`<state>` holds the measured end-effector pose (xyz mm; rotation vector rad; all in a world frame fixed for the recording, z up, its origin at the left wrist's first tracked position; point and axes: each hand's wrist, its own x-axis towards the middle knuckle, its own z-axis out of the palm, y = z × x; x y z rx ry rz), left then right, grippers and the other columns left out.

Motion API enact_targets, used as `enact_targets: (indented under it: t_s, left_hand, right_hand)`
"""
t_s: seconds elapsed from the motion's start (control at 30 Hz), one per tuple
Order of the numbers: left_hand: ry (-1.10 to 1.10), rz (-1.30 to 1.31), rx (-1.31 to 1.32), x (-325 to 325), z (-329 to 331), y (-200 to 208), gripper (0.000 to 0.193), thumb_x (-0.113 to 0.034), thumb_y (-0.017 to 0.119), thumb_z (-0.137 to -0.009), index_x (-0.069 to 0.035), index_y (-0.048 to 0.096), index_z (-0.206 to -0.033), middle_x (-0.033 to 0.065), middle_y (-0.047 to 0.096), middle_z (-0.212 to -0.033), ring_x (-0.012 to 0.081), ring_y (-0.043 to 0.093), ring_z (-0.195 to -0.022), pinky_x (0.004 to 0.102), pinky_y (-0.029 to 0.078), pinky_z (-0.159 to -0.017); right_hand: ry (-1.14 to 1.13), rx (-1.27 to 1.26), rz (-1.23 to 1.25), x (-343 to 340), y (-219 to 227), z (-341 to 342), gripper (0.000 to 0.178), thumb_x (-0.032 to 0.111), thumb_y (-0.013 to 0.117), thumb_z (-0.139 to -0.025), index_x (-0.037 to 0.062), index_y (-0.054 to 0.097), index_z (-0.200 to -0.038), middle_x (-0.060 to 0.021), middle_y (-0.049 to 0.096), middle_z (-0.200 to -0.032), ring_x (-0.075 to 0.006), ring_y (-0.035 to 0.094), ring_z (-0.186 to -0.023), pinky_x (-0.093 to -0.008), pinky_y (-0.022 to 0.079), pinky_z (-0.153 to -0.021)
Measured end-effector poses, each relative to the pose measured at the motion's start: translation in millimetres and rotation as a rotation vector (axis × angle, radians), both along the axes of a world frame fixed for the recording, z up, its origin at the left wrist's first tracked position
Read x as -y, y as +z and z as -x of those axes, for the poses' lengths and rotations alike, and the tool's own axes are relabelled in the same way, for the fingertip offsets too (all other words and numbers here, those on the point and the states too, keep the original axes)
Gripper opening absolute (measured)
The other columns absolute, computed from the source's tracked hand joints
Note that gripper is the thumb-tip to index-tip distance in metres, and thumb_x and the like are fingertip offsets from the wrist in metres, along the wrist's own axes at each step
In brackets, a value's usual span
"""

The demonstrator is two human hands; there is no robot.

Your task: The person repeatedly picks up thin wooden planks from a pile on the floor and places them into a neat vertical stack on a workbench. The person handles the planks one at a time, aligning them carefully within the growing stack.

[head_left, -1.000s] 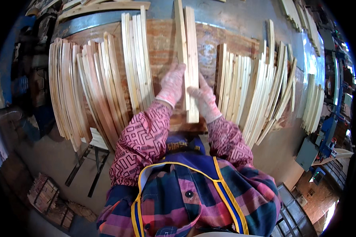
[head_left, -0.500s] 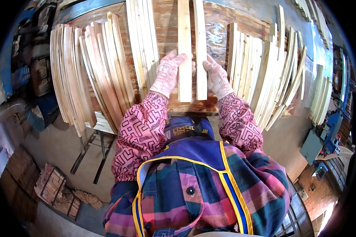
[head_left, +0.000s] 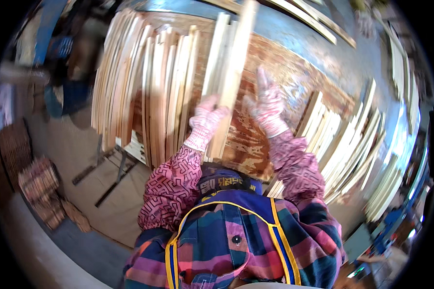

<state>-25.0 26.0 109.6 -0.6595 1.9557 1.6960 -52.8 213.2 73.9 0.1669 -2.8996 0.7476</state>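
A long pale wooden strip point(head_left: 237, 62) stands out lengthwise in front of me, smeared by motion. My left hand point(head_left: 206, 120), in a whitish-pink knit glove, is closed on its near part. Directly to its left lie a few more pale strips point(head_left: 216, 62), partly hidden by the hand. Whether a second strip is also in this hand, I cannot tell. My right hand point(head_left: 267, 106), gloved alike, hovers over the brown plywood board point(head_left: 248, 139) with fingers spread and nothing in them. A gap separates it from the held strip.
Rows of wooden strips point(head_left: 113, 82) lie at the left of the board, and another fanned group point(head_left: 342, 139) lies at the right. Further strips point(head_left: 304, 17) rest on the blue-grey surface beyond. Metal legs point(head_left: 113, 178) stand at the lower left, near stacked wood point(head_left: 38, 185).
My view has swung, shifting the scene. The right hand has let go of its strip and opened. My left hand stays closed on wood, now beside the strips to its left.
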Motion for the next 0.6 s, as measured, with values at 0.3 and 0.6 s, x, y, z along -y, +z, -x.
enact_targets:
  t_s: [0.3,0.6]
  left_hand:
    - [0.013,-0.699,-0.502,68,-5,34,0.05,-0.024,0.062,-0.098,-0.001,0.049,-0.141,0.0116,0.052,-0.143,0.0206,0.052,-0.127,0.0341,0.044,-0.107]
    - [0.808,-0.277,-0.499,246,-158,56,0.05,0.001,0.062,-0.088,-0.006,0.055,-0.138,0.0041,0.066,-0.116,0.0168,0.062,-0.106,0.031,0.051,-0.095]
  right_hand:
    - [0.294,0.61,0.11,34,121,76,0.052,0.011,0.08,-0.077,0.003,0.057,-0.122,-0.013,0.067,-0.107,-0.0262,0.068,-0.088,-0.0388,0.057,-0.078]
    - [0.714,0.372,0.671,210,100,-3,0.064,0.016,0.062,-0.094,0.0026,0.034,-0.151,-0.0255,0.052,-0.139,-0.0352,0.053,-0.128,-0.0453,0.045,-0.108]
